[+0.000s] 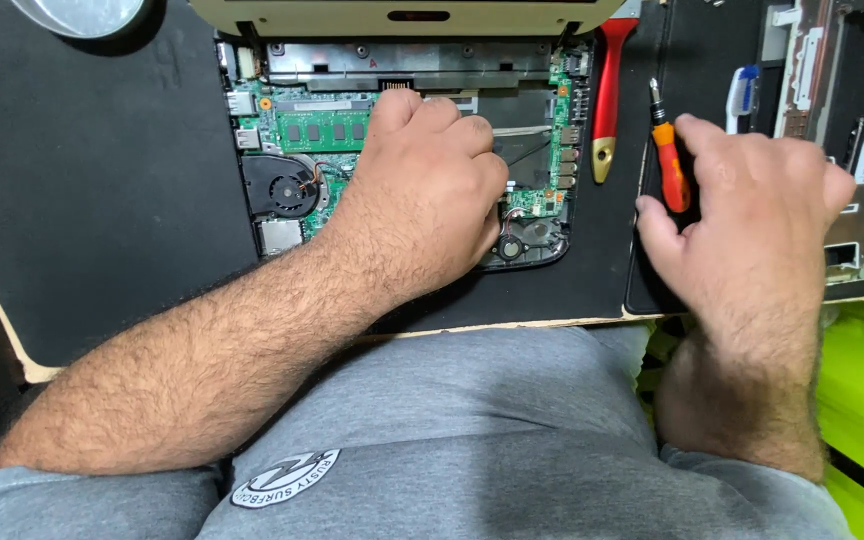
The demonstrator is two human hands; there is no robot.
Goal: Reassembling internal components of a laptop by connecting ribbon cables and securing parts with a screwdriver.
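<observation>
An opened laptop base [292, 215] lies on a black mat [102, 200], its green circuit board [322, 130] and round fan [282, 190] exposed. My left hand [427, 185] rests knuckles-up on the middle of the board, fingers curled; whether it pinches anything is hidden. My right hand [752, 215] hovers over the mat to the right with fingers spread, its fingertips at the handle of an orange and red screwdriver [669, 160] that lies on the mat.
A red pry tool [607, 95] with a gold tip lies beside the laptop's right edge. A removed laptop cover panel [842, 120] sits at the far right. A round metal dish [82, 15] is at the top left. My lap is below the table edge.
</observation>
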